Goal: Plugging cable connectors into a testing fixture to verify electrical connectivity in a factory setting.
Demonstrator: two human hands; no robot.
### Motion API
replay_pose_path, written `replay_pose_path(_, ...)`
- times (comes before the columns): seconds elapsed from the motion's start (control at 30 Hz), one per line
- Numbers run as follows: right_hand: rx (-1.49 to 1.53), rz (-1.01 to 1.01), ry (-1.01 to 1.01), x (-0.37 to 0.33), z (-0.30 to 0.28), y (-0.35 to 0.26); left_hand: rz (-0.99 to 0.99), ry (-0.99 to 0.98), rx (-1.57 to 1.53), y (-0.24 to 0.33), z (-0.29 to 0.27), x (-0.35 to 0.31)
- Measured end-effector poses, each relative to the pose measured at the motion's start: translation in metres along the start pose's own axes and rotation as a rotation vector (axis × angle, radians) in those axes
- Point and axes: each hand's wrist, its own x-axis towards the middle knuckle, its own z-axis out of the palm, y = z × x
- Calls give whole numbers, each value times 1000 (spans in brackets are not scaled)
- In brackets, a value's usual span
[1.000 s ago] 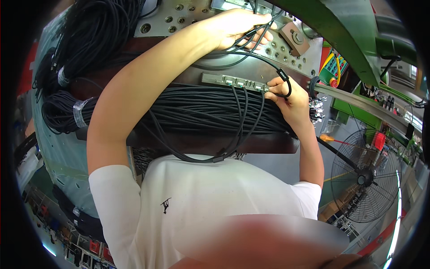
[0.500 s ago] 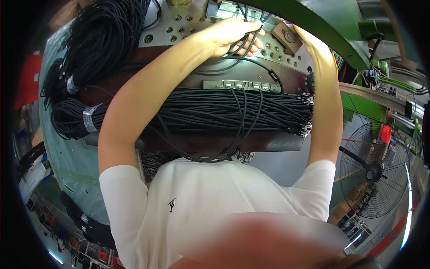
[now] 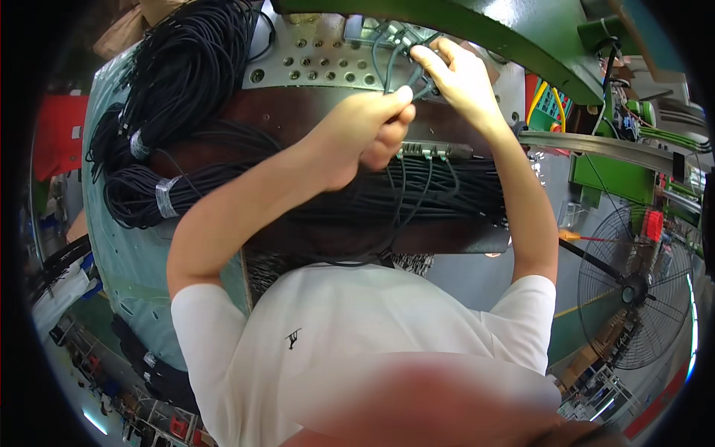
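My left hand (image 3: 376, 135) is closed in a fist around thin black cables (image 3: 389, 67) that run up to a metal mould (image 3: 359, 30) on the perforated steel plate (image 3: 279, 63). Higher and to the right, my right hand (image 3: 460, 78) has its thumb and fingers closed on the same cables beside the mould. Glare and fingers hide the cable ends. Below the hands lies a metal strip (image 3: 439, 150) with several cable connectors seated in it. A thick bundle of black cables (image 3: 465, 182) stretches across the brown work surface (image 3: 313, 242), partly behind my left forearm.
A large coil of black cable (image 3: 186, 67) sits at the far left, above a taped coil (image 3: 138, 195). The green machine frame (image 3: 521, 37) arches over the plate's right side. A black floor fan (image 3: 633, 289) stands at right, a red bin (image 3: 63, 134) at left.
My left hand has come down from the plate and closed into a fist on the cables. My right hand has moved left onto the cables. The brown block near it no longer shows.
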Motion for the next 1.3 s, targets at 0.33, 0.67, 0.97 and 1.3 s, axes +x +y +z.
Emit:
replay_pose_path(0.33,-351,-506,100,-5,30,4,883,-139,-96,122,-222,-120)
replay_pose_path(0.67,-523,-573,213,-41,10,12,974,791,1689,40,-81,-64)
replay_pose_path(0.97,-350,-337,-106,-97,-3,11,803,190,1657,-37,-66,-16)
replay_pose_path(1.3,89,-420,69,-68,1,-6,95,-57,106,-18,-3,-21)
